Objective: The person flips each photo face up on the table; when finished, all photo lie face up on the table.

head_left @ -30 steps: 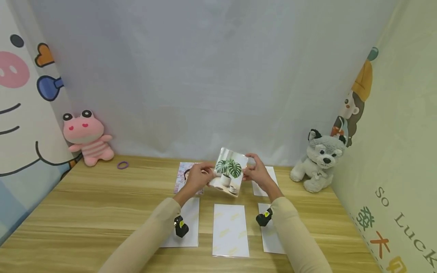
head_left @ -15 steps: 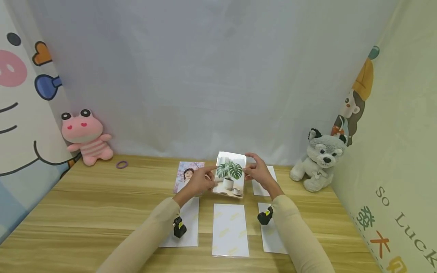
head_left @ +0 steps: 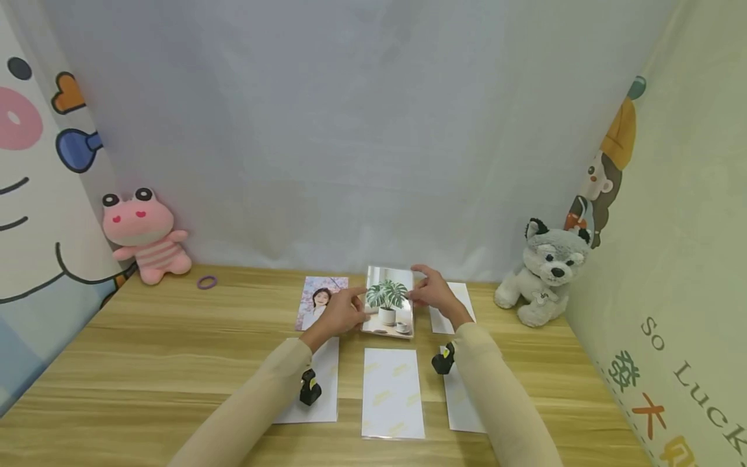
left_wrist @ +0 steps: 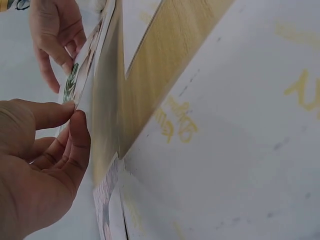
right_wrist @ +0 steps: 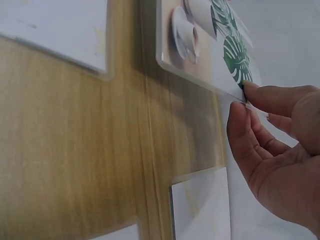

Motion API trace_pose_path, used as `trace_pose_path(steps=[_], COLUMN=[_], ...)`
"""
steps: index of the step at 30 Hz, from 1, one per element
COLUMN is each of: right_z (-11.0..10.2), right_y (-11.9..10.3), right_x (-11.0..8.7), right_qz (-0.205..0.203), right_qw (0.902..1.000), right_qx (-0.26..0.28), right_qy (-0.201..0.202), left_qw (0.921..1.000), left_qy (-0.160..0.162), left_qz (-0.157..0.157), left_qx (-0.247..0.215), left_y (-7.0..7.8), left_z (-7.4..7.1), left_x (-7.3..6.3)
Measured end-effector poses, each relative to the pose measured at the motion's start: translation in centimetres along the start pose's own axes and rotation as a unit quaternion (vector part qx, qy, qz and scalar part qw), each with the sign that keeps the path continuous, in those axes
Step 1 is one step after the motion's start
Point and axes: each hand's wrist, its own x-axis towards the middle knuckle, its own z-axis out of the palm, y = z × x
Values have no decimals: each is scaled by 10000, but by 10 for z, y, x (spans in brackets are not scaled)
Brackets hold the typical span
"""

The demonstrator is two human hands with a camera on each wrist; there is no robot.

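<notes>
1. The glossy rectangular card with a green leafy plant in a white pot (head_left: 388, 301) is held in the far row, between two other cards. In the right wrist view I can see its near edge raised off the wood, with a shadow below.
2. The left hand (head_left: 341, 310) has the card's left edge pinched between thumb and forefinger, as far as I can make out from here.
3. The right hand (head_left: 436, 292) pinches the opposite edge, thumb on the printed face, other fingers bent below.
4. Just left of it I've got a pink floral portrait card (head_left: 309, 305), partly hidden by the left hand. To the right there's a plain white card (head_left: 462, 298).
5. Nearer my camera: three white cards with faint yellow marks (head_left: 392, 395) in a row, the outer two partly covered by cream sleeves (head_left: 257, 395).
6. All that's on a wood-grain table (head_left: 146, 363). Purple ring (head_left: 199, 284) and pink plush frog (head_left: 146, 233) far left, grey-and-white plush dog (head_left: 548, 272) far right.
</notes>
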Motion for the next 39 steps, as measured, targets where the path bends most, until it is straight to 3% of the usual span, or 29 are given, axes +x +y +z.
trace_pose_path(steps=[10, 24, 39], right_z=[7, 10, 18], right_y=[2, 11, -2], right_x=[7, 11, 11], right_qz=[9, 164, 288], right_qw=[9944, 9908, 9614], right_qx=[-992, -1261, -2620], right_qy=[365, 456, 795], left_qw=[9994, 9927, 9818], left_qy=[-178, -180, -223], left_qz=[-79, -195, -409], left_qx=[290, 1178, 1839], left_y=[-4, -5, 4], left_z=[5, 12, 12], left_x=[6, 11, 15])
